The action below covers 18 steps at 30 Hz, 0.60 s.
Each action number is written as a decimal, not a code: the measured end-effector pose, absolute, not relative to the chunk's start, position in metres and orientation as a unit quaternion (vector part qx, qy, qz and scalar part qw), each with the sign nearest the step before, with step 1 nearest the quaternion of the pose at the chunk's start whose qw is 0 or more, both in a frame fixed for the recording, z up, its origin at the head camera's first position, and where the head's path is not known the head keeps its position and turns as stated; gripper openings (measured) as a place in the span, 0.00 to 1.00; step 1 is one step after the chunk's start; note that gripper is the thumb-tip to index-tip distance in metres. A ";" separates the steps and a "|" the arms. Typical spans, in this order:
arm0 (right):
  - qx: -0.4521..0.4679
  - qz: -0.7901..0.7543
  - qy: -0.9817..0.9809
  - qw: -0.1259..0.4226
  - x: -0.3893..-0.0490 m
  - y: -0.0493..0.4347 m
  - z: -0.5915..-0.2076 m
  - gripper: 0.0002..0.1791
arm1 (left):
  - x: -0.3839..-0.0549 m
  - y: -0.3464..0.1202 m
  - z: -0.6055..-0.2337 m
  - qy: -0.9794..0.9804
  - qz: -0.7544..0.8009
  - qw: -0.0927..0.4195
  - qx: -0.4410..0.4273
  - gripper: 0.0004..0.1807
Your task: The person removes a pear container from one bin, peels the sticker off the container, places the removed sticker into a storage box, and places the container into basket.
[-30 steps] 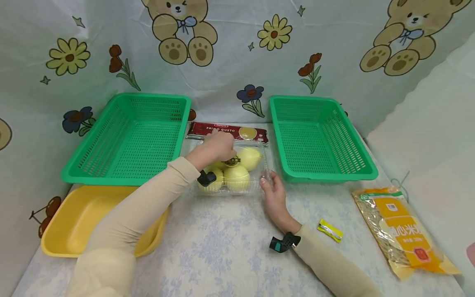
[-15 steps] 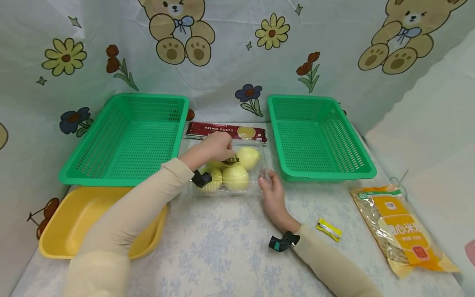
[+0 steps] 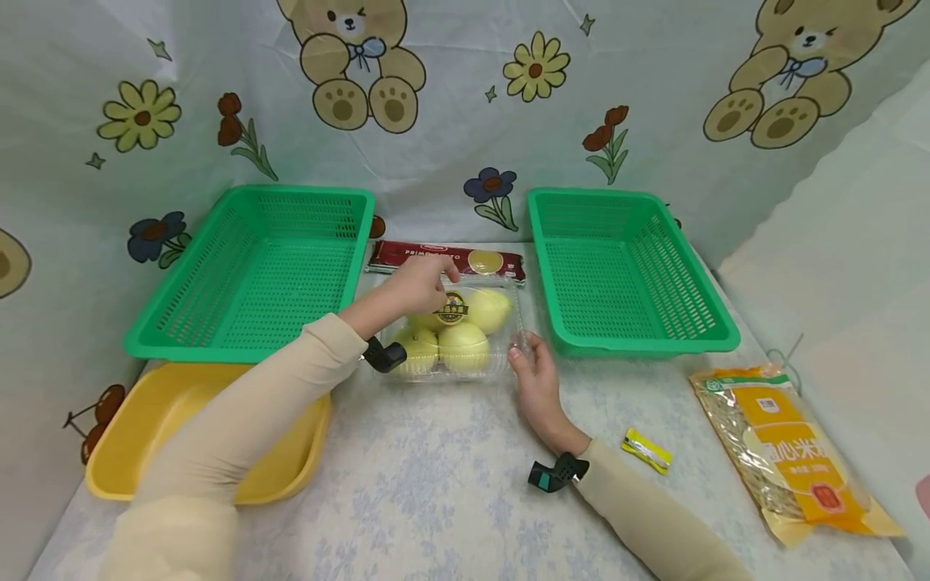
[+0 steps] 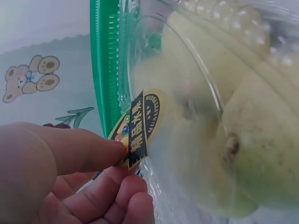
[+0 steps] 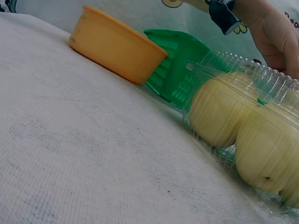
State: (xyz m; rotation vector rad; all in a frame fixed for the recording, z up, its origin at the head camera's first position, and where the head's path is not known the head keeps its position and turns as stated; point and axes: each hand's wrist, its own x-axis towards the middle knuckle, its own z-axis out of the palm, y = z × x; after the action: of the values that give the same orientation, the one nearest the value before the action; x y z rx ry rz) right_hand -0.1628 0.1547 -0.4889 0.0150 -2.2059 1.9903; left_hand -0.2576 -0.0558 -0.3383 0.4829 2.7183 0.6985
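Observation:
A clear plastic clamshell box [image 3: 407, 373] holds several pale yellow-green pears [image 3: 465, 347] in the middle of the table. On its lid is a round black-and-gold sticker [image 3: 452, 308], with dark banner lettering. My left hand [image 3: 417, 286] reaches over the lid from the left. In the left wrist view, its thumb [image 4: 88, 147] and forefinger pinch the near edge of the sticker [image 4: 138, 128], which stands at an angle to the lid. My right hand [image 3: 538, 387] grips the box's right side, thumb on the front corner; its other fingertips are partly hidden.
Behind the box lies a dark red packet [image 3: 494, 262]. Green baskets stand at left [image 3: 250, 355] and right [image 3: 639, 345]. A yellow basin [image 3: 109, 476] sits front left. A small yellow sachet [image 3: 647, 450] and a noodle bag [image 3: 792, 452] lie right.
My left hand has shifted slightly left and its forefinger has straightened out; more of the sticker shows. The right hand keeps its hold on the box.

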 end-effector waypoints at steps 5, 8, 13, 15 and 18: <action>0.003 0.666 -0.741 0.083 -0.162 0.156 -0.489 0.24 | -0.251 -0.076 -0.334 0.937 0.269 0.146 0.168 0.18; 0.006 0.668 -0.739 0.087 -0.162 0.155 -0.489 0.23 | -0.244 -0.098 -0.329 0.932 0.289 0.136 0.171 0.15; 0.006 0.663 -0.743 0.087 -0.161 0.153 -0.489 0.23 | -0.216 -0.150 -0.316 0.933 0.305 0.119 0.149 0.13; 0.004 0.656 -0.750 0.086 -0.161 0.154 -0.489 0.23 | -0.201 -0.173 -0.311 0.937 0.302 0.109 0.138 0.13; -0.001 0.652 -0.753 0.087 -0.161 0.155 -0.488 0.23 | -0.179 -0.208 -0.309 0.944 0.293 0.089 0.122 0.14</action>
State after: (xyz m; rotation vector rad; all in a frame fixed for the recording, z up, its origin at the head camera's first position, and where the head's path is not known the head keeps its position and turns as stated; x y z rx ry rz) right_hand -0.1610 0.1553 -0.4881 -0.0026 -2.2435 1.9411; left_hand -0.1791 -0.2084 -0.3090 0.3616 2.8088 0.8728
